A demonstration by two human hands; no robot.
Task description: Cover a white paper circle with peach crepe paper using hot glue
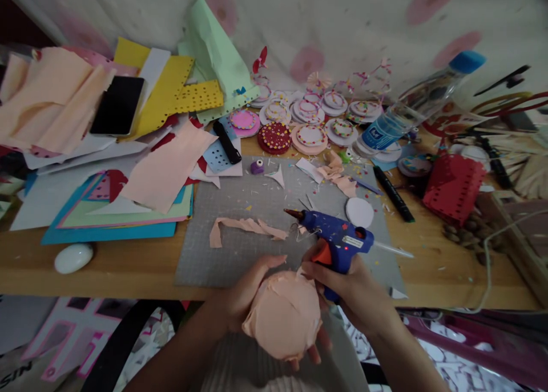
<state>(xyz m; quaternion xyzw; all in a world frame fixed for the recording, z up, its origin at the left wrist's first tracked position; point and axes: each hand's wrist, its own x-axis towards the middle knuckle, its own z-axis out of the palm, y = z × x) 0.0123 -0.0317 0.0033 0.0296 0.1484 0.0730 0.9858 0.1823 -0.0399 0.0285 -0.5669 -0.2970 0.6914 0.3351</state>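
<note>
My left hand (pixel 242 292) cups a ball wrapped in peach crepe paper (pixel 285 315) at the near edge of the table, fingers curled round it. My right hand (pixel 351 286) grips a blue glue gun (pixel 338 241) with an orange trigger, its nozzle pointing left over the grey cutting mat (pixel 240 209). The right forefinger touches the top of the ball. A loose peach paper strip (pixel 246 227) lies on the mat just beyond the hands.
Stacks of coloured paper (pixel 128 169) and a black phone (pixel 119 105) fill the left. Decorated round discs (pixel 308 126), a plastic bottle (pixel 411 112), a black marker (pixel 394 193), red paper (pixel 454 186) and a white oval object (pixel 73 257) sit around the mat.
</note>
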